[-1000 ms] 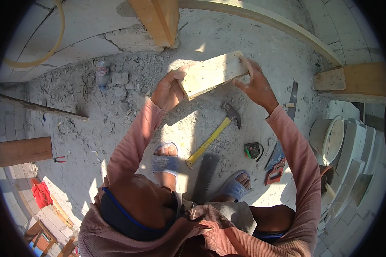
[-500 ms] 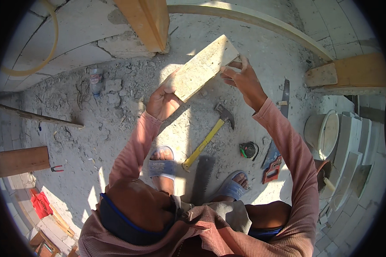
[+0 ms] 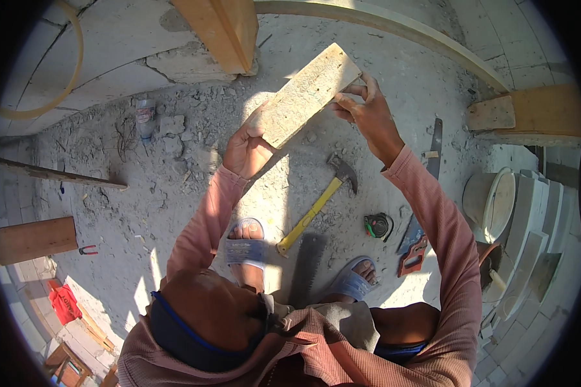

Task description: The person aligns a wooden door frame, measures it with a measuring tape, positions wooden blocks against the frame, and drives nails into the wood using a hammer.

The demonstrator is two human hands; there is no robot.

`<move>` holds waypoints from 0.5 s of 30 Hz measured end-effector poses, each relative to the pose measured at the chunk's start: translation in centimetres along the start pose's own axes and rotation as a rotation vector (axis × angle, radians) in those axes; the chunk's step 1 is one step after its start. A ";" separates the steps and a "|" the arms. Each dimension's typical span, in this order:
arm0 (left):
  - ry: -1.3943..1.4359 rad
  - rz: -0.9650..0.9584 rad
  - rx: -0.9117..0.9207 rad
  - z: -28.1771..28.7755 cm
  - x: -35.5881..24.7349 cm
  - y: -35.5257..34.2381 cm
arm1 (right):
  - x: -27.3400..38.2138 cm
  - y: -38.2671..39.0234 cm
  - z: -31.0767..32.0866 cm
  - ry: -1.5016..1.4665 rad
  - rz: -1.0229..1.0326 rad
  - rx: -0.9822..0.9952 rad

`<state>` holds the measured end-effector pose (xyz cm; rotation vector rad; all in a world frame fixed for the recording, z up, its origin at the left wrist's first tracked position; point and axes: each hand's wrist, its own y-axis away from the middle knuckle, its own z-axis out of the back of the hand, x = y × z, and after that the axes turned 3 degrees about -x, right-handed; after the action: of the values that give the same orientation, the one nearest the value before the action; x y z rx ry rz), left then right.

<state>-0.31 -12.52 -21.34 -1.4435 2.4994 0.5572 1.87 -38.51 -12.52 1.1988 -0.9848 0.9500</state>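
A short, pale wooden board (image 3: 310, 97) with a rough, speckled face is held up at a diagonal between my hands. My left hand (image 3: 245, 148) grips its lower-left end, thumb along the edge. My right hand (image 3: 374, 122) holds the upper-right part with bent fingers at the long edge. On the dusty ground below lie a claw hammer (image 3: 315, 209) with a yellow handle, a black and green tape measure (image 3: 377, 226), a handsaw (image 3: 412, 259) with a red handle partly behind my right forearm, and a dark toothed blade (image 3: 306, 271) between my sandalled feet.
Timber posts stand at the back (image 3: 216, 32) and right (image 3: 542, 109). A bucket (image 3: 484, 203) and white blocks (image 3: 532, 258) are at the right. A plastic bottle (image 3: 145, 119), rubble (image 3: 172, 128), a brown board (image 3: 32, 240), pliers (image 3: 87, 250) and a red bag (image 3: 64, 302) lie leftward.
The board has turned counterclockwise into a steeper diagonal, its far end rising up and leftward. My right hand has shifted with it, and my left hand has moved slightly down-left.
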 end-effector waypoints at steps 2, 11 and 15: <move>-0.010 -0.002 0.013 0.4 -0.1 0.1 | -0.3 -0.3 0.2 0.036 -0.007 0.035; -1.094 0.009 -0.130 -5.6 -5.3 -1.3 | -1.2 -0.1 -0.8 1.089 0.667 0.197; -1.168 -0.102 -0.091 -9.7 -5.6 -3.0 | -2.9 -4.5 -2.9 0.881 0.746 0.235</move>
<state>5.21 -13.47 -11.17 -0.8270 1.4675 1.0886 5.59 -36.38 -16.88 0.4361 -0.5777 2.0009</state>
